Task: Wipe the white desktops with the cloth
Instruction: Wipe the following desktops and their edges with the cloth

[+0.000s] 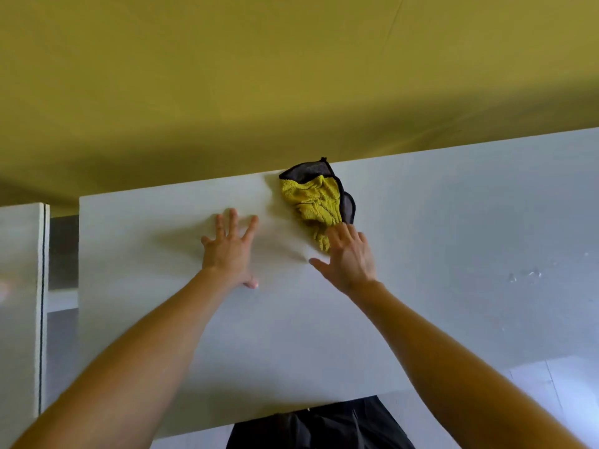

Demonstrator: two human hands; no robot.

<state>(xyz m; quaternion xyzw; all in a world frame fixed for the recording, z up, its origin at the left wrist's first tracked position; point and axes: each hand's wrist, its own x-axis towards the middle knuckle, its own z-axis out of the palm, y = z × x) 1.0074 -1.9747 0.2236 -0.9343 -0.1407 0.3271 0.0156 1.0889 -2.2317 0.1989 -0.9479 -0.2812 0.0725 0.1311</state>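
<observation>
A white desktop point(453, 254) fills the middle of the head view, its far edge against a yellow-green wall. A crumpled yellow cloth with dark grey edging point(316, 199) lies near that far edge. My right hand point(348, 257) lies flat with straight fingers, its fingertips on the cloth's near end. To the cloth's left, my left hand point(231, 247) rests flat on the bare desktop, fingers spread and holding nothing.
A second white desktop point(19, 303) stands at the left, across a narrow gap point(63, 254). The yellow-green wall point(291, 76) rises behind the desk. Small marks point(526, 275) dot the surface at the right. My dark clothing point(317, 426) shows at the near edge.
</observation>
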